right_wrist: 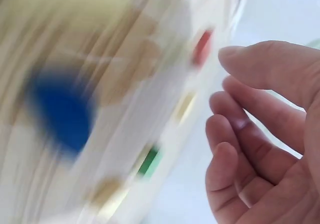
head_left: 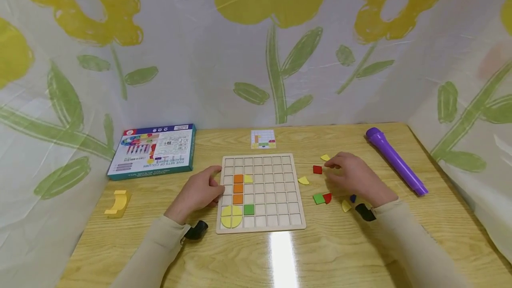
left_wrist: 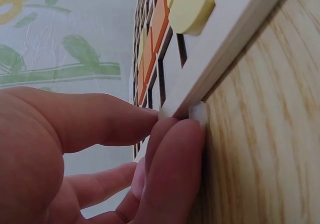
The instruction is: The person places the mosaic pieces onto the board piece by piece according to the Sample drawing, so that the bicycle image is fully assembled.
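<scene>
A wooden grid board lies flat on the table. My left hand grips its left edge, thumb and fingers at the rim in the left wrist view. Several orange squares form a column on the board, with a yellow quarter piece beside the top one. Yellow quarters make a circle at the lower left, next to a green square. My right hand hovers empty, fingers loosely bent, close to a red square and a yellow quarter.
Right of the board lie a yellow quarter, a green square, a red quarter, another yellow piece and a blue piece. A pattern card lies behind. Around stand a box, purple microphone and yellow block.
</scene>
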Demonstrator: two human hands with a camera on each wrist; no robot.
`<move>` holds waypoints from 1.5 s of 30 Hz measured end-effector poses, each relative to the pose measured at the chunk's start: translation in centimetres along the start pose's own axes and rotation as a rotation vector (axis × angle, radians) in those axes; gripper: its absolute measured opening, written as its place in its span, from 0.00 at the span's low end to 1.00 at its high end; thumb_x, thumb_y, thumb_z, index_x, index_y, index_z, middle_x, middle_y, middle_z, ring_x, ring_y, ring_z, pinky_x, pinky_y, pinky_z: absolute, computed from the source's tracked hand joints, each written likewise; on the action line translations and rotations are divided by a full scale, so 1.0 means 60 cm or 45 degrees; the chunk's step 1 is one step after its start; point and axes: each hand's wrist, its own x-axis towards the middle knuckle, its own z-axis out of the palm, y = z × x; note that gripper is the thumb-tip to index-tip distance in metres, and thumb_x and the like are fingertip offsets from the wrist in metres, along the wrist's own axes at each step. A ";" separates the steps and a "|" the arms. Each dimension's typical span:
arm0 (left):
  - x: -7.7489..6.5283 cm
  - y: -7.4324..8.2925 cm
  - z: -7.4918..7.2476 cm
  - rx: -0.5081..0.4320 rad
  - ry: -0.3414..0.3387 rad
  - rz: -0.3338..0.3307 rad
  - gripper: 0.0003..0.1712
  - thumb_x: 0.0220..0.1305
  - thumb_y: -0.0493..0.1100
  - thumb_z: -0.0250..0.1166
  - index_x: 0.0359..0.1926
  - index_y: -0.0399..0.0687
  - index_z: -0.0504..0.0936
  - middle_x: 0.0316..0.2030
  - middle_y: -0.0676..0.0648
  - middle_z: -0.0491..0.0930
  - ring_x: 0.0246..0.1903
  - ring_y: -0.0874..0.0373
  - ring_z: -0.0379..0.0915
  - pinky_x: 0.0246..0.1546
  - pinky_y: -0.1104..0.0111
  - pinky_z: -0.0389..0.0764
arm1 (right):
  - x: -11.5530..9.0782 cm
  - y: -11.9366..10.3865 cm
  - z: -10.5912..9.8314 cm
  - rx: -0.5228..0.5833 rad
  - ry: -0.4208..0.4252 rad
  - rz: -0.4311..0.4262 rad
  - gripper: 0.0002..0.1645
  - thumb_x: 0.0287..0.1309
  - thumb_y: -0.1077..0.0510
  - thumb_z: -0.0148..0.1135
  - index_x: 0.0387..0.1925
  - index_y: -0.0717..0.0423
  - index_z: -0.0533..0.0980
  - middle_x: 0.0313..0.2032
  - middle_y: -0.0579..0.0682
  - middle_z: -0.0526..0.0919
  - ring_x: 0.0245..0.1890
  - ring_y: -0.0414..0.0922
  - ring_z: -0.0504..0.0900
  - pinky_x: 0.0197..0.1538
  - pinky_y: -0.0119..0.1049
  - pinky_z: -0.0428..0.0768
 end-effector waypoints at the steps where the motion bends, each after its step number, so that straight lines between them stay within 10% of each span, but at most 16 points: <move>1: 0.000 -0.001 0.000 -0.001 -0.001 0.004 0.40 0.72 0.43 0.68 0.81 0.49 0.66 0.39 0.43 0.81 0.27 0.54 0.81 0.29 0.66 0.84 | -0.001 0.012 -0.005 -0.008 0.009 0.017 0.16 0.69 0.56 0.71 0.54 0.59 0.87 0.49 0.55 0.88 0.49 0.53 0.85 0.58 0.57 0.85; 19: -0.005 0.006 -0.001 -0.037 0.005 -0.009 0.40 0.70 0.39 0.68 0.80 0.47 0.67 0.39 0.43 0.81 0.28 0.55 0.81 0.29 0.65 0.87 | 0.009 0.092 -0.031 -0.009 -0.093 0.193 0.26 0.68 0.54 0.73 0.63 0.62 0.82 0.57 0.62 0.85 0.57 0.61 0.83 0.63 0.63 0.81; 45: -0.004 0.005 0.000 -0.060 0.008 -0.024 0.42 0.69 0.39 0.68 0.81 0.49 0.66 0.40 0.43 0.80 0.27 0.54 0.81 0.29 0.65 0.86 | 0.012 0.097 -0.031 0.075 -0.124 0.195 0.18 0.68 0.58 0.72 0.56 0.61 0.86 0.53 0.60 0.88 0.52 0.55 0.86 0.60 0.60 0.85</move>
